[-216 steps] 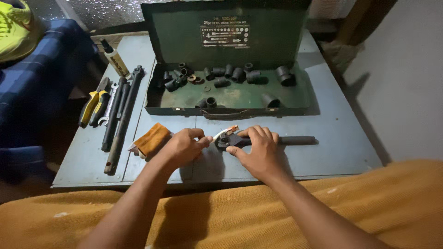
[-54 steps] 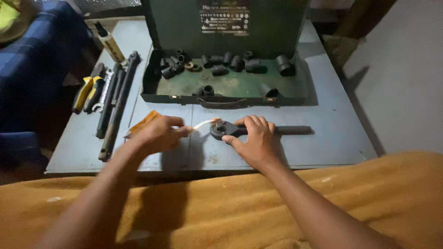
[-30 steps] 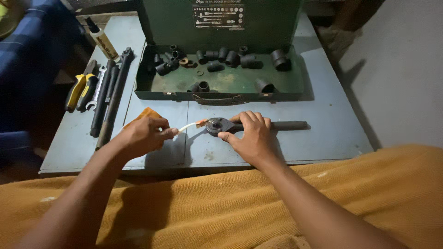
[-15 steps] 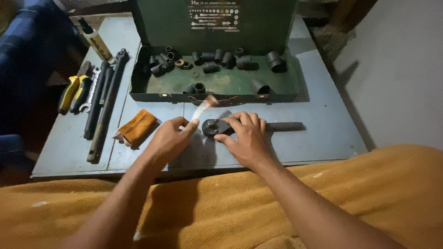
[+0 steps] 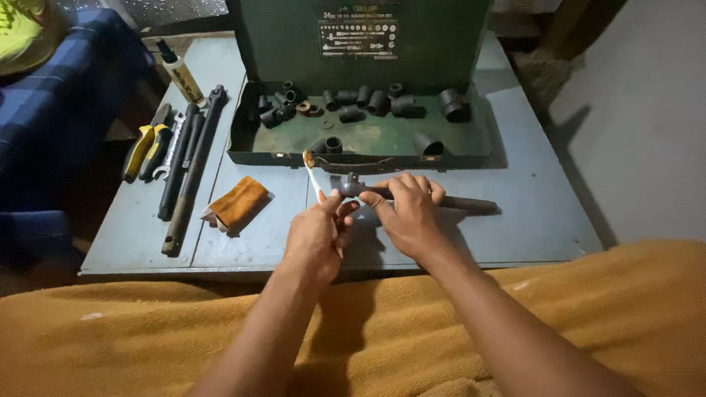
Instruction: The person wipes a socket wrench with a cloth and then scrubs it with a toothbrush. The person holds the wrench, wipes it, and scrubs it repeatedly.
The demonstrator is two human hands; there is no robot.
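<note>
While the right hand (image 5: pixel 412 217) presses the ratchet wrench (image 5: pixel 412 195) flat on the table (image 5: pixel 529 213), the left hand (image 5: pixel 316 235) pinches a small brush (image 5: pixel 313 176), bristles up at 12 o'clock; steady, short strokes at the wrench head would suit best.

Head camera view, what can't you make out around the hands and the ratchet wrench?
- Ratchet wrench: the right hand covers the middle of its handle.
- Toothbrush in the left hand: the lower handle is hidden in the fist, and the bristles are too small to judge.
- Green tool case: the lid's top is cut off by the frame edge.
- Sockets: too small and dark to tell sizes.
</note>
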